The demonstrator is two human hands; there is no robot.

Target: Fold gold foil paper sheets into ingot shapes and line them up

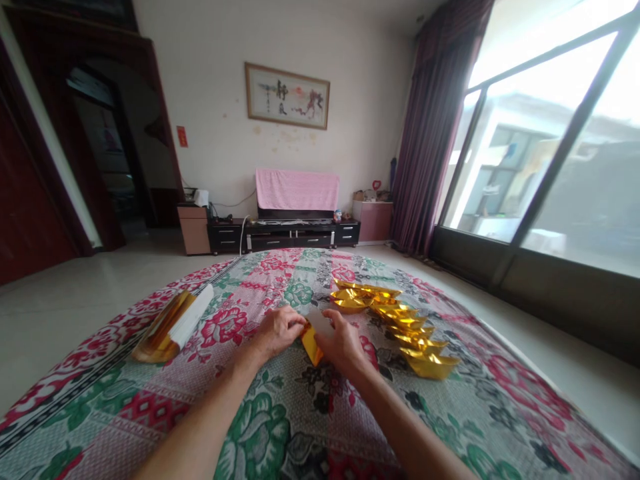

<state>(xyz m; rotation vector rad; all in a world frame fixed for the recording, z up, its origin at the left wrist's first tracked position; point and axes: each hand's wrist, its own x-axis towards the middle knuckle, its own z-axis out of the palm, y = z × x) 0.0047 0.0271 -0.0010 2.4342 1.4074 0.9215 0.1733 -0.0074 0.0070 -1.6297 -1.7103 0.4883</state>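
I thought the fold needed slow, soft pressing, with edges kept even. The gold paper (311, 344) was between the left hand (280, 332) and the right hand (345, 341), on or just over the cloth (257, 430). Left fingers pinched its left edge; right fingers gripped its right side.

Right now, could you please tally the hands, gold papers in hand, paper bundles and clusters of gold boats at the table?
Hands: 2, left hand and right hand
Gold paper in hand: 1
Paper bundle: 1
Cluster of gold boats: 1, overlapping
Total: 5
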